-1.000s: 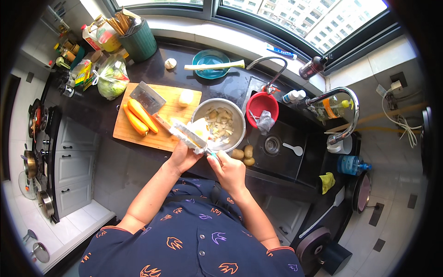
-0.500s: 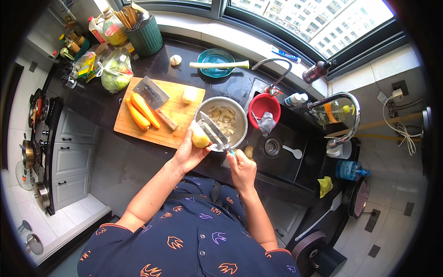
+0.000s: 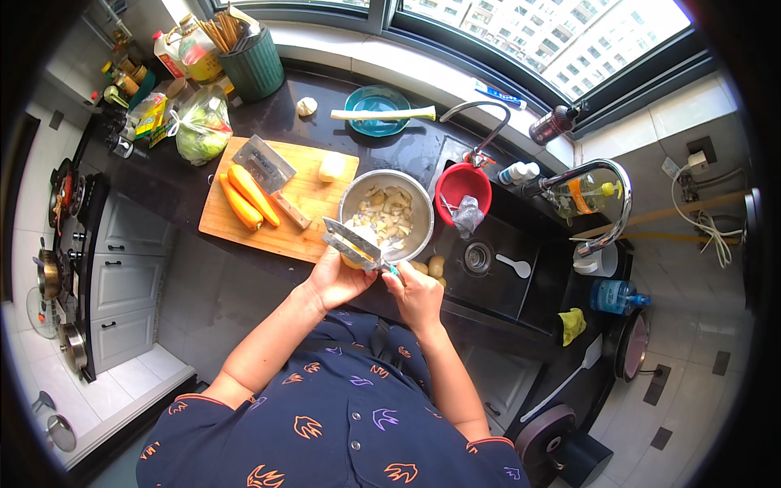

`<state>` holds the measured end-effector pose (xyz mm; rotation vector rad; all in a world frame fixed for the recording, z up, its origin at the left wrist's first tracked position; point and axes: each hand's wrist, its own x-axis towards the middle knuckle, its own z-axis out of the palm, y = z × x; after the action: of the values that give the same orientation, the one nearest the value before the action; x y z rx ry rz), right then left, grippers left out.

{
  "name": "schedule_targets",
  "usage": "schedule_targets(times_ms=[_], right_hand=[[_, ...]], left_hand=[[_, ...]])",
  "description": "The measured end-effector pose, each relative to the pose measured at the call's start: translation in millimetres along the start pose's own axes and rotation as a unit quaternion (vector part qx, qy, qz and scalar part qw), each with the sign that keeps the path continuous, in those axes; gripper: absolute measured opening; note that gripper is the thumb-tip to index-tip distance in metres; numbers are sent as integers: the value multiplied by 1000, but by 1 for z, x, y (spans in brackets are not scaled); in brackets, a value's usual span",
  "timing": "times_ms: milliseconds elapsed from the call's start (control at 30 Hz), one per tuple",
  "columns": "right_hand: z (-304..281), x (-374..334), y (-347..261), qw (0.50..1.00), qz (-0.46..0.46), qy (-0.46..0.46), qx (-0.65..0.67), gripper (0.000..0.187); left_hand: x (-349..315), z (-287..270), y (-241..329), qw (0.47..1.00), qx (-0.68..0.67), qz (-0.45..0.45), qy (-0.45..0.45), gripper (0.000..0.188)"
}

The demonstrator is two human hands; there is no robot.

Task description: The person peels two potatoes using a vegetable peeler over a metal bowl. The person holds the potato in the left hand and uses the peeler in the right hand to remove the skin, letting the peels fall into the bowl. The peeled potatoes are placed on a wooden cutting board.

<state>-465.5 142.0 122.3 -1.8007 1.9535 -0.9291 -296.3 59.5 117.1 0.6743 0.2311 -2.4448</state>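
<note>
My left hand point(image 3: 338, 281) is wrapped round a partly peeled yellow potato point(image 3: 350, 262), mostly hidden under the blade. In my right hand point(image 3: 418, 298) is a slotted metal peeler point(image 3: 346, 237) with a teal handle, its blade lying across the potato. Both are over the near left rim of a metal bowl point(image 3: 427, 203), which holds many pale peelings point(image 3: 389, 205). To the left, a wooden cutting board point(image 3: 309, 180) bears two peeled carrots point(image 3: 253, 195), a cleaver point(image 3: 267, 165) and a pale round vegetable point(image 3: 332, 167). Unpeeled potatoes point(image 3: 437, 265) sit just right of the bowl.
A red basin point(image 3: 480, 180) with a crumpled plastic bag stands at the sink point(image 3: 512, 297), beside the faucet point(image 3: 622, 203). Behind lie a teal plate point(image 3: 377, 102) with a long pale stalk across it and a garlic bulb point(image 3: 306, 106). Bagged greens point(image 3: 203, 126) are at the back left.
The peeler has moved left and toward me, now across the potato and covering most of it. My right hand has come closer to my left. The view has shifted slightly.
</note>
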Motion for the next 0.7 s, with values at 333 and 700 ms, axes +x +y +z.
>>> schedule_targets(times_ms=[333, 700], right_hand=[[17, 2, 27, 988, 133, -44, 63, 39], [0, -7, -15, 994, 102, -39, 8, 45]], left_hand=[[-3, -10, 14, 995, 89, -20, 47, 43], [0, -11, 9, 983, 119, 73, 116, 45]])
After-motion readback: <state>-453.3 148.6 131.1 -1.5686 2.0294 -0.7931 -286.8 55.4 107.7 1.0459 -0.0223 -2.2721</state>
